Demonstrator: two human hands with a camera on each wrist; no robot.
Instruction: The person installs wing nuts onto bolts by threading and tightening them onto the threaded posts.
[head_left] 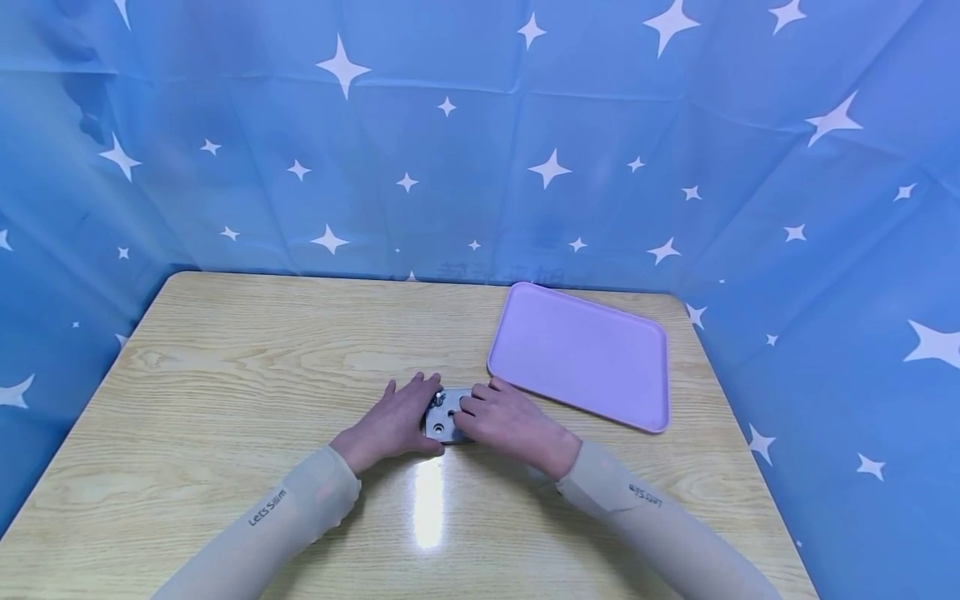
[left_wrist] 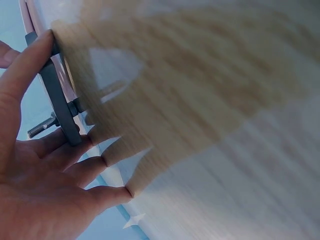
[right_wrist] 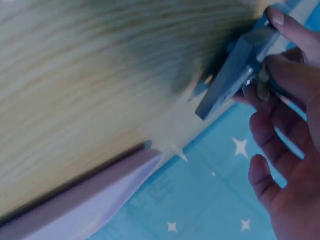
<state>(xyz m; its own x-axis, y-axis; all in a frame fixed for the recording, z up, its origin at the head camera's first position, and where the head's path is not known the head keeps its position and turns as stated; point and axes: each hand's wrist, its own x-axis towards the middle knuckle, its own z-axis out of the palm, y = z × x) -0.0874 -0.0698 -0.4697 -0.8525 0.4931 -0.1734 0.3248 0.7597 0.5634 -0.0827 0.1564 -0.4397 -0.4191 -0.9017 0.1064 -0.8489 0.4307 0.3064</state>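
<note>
A small grey metal plate with round holes sits near the table's middle. My left hand holds its left side, thumb at the near edge and fingers at the far one. A threaded screw stands out from the plate's upper face beside those fingers. Short dark posts show under the plate in the left wrist view. Over the plate's right part, my right hand pinches a small fastener between thumb and finger. The fingers partly hide it, so its exact kind is unclear.
A purple tray lies at the table's back right, just beyond my right hand. The wooden table meets a blue star-patterned curtain at the back and sides.
</note>
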